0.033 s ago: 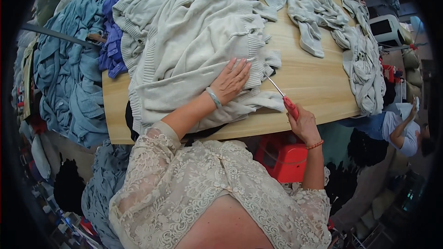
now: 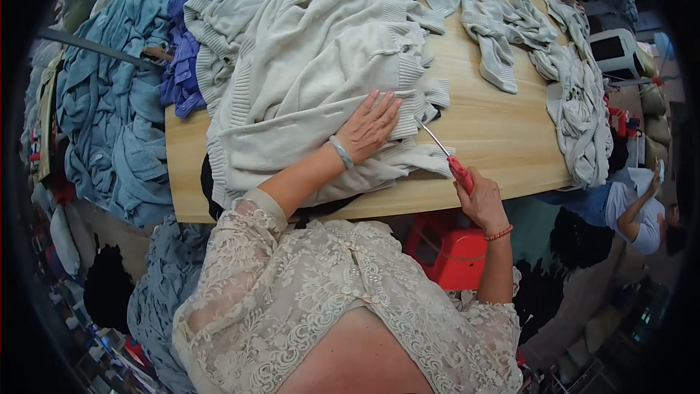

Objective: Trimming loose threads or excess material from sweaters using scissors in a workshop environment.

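Pale grey knit sweaters [image 2: 306, 51] lie heaped over the left and middle of a wooden table. My left hand [image 2: 371, 128] rests flat on a sleeve of the front one, close to its ribbed cuff [image 2: 407, 115], fingers stretched out. Beyond the table's front edge, my right hand [image 2: 483, 195] is closed round the red handle of a tool with a thin metal shaft [image 2: 459, 174]. The shaft slants up and left to the cuff's edge. Its tip is too small to make out there.
More grey knit pieces [image 2: 580, 117] run along the table's [image 2: 503, 142] right edge. Purple garments [image 2: 186, 66] and a blue-grey pile [image 2: 109, 117] stand at the left, crossed by a metal bar [image 2: 95, 45]. A red stool [image 2: 456, 259] is under the front edge. Other people sit at right.
The view has shifted slightly, and the cloth appears a little farther right. The shaft's tip lies slightly farther left against the cuff. Both hands keep their hold.
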The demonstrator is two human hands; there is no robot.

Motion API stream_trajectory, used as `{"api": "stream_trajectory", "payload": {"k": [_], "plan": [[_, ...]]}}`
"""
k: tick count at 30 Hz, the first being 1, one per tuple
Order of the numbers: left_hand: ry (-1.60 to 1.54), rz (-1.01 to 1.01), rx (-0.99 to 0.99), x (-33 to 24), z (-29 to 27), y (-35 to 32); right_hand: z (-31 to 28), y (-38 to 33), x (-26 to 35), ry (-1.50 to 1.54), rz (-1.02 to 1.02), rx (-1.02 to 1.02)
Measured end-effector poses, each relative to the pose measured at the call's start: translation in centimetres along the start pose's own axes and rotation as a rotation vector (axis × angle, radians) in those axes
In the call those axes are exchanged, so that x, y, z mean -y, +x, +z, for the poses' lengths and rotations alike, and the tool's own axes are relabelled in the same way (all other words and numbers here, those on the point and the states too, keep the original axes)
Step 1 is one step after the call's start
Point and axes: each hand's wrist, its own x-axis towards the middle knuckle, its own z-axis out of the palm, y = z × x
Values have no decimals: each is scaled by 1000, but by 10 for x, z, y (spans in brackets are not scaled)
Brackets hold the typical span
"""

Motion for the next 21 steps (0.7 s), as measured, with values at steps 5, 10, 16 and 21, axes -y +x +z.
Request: {"api": "stream_trajectory", "payload": {"k": [5,10,16,21], "plan": [[-129,-165,-30,8,-31,-34,-12,3,41,20,-134,79],[-247,-432,-108,44,-54,-110,-19,16,77,21,-213,117],[-184,-628,-100,53,-57,-203,9,55,148,-13,-486,336],[-424,-963,-165,60,-40,-290,50,75,210,-70,-647,428]]}}
